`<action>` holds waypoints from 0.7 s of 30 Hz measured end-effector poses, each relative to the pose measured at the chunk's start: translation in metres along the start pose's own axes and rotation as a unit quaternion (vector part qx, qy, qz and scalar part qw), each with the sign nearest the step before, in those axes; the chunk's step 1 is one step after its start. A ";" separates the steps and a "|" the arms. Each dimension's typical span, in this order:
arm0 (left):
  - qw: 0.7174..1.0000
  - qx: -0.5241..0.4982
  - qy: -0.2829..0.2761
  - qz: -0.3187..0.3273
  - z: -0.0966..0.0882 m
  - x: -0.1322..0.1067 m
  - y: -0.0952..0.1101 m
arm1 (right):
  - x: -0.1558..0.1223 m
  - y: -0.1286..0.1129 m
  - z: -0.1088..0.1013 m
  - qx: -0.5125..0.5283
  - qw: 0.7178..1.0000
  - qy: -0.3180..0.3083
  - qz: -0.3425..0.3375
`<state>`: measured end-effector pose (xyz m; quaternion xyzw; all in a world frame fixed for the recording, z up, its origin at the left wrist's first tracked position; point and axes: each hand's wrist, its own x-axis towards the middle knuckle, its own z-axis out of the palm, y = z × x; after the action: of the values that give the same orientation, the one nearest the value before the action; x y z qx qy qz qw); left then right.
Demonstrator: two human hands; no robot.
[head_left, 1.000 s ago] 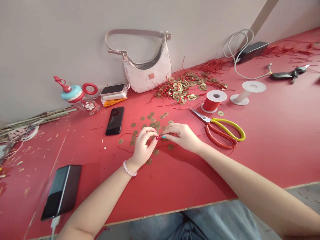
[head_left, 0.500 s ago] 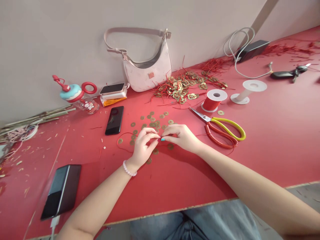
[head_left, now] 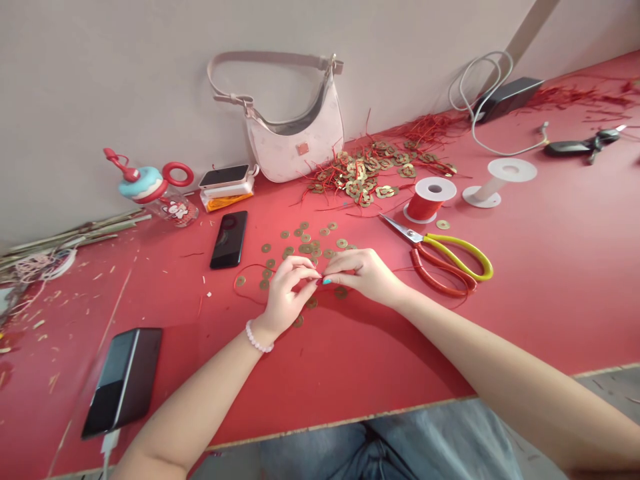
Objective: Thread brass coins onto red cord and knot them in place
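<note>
Over the loose brass coins with holes (head_left: 305, 237), my left hand (head_left: 286, 291) and my right hand (head_left: 369, 277) meet with fingertips nearly touching. Each pinches a thin red cord (head_left: 235, 283), which loops out left of the left hand and runs right toward the scissors. The pinched spot itself is tiny and mostly covered by the fingers. Several coins lie around and partly behind both hands. To the right of my right hand are scissors (head_left: 411, 235) with one red and one yellow handle. A spool of red cord (head_left: 423, 207) stands beyond their blades.
A heap of coins tied with red cord (head_left: 373, 167) lies before a pale pink handbag (head_left: 295, 152). At right are a bare white spool (head_left: 487, 190) and black cutter (head_left: 567, 149). Left are a black phone (head_left: 229, 240), a drinking cup (head_left: 167, 200) and a dark device on a cable (head_left: 123, 383).
Both hands keep nearly the same place. The right thumb tip has shifted very slightly away from the left fingertips. The objects on the table stay put.
</note>
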<state>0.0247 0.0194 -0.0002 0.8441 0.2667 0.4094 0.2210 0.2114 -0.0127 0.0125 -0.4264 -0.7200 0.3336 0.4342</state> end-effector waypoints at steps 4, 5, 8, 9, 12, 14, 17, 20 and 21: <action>0.999 -0.039 -0.003 -0.017 0.001 0.001 0.001 | 0.000 -0.001 -0.001 0.008 1.000 -0.008 0.000; 0.998 -0.052 -0.002 -0.022 0.001 0.001 0.001 | 0.000 -0.001 -0.001 0.012 1.000 -0.011 0.000; 0.996 -0.078 -0.004 -0.036 0.002 0.001 0.002 | -0.001 -0.001 -0.001 0.014 1.000 -0.017 -0.008; 0.995 -0.085 -0.008 -0.042 0.002 0.001 0.001 | -0.001 -0.001 -0.001 0.011 1.000 -0.018 -0.013; 0.992 -0.108 -0.021 -0.065 0.003 0.000 0.000 | -0.001 -0.001 -0.002 0.000 0.999 -0.019 -0.032; 0.989 -0.119 -0.025 -0.080 0.003 -0.001 -0.001 | -0.001 -0.001 -0.002 -0.009 0.999 -0.022 -0.042; 0.986 -0.131 -0.030 -0.095 0.004 -0.003 -0.003 | -0.001 -0.002 -0.004 -0.017 0.998 -0.034 -0.043; 0.985 -0.135 -0.039 -0.101 0.005 -0.004 -0.004 | -0.001 -0.005 -0.005 -0.013 0.998 -0.040 -0.038; 0.985 -0.134 -0.043 -0.101 0.005 -0.004 -0.003 | -0.001 -0.006 -0.005 -0.012 0.998 -0.038 -0.038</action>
<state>0.0255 0.0190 -0.0068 0.7926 0.2832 0.3802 0.3835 0.2144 -0.0154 0.0193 -0.3908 -0.7557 0.3241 0.4137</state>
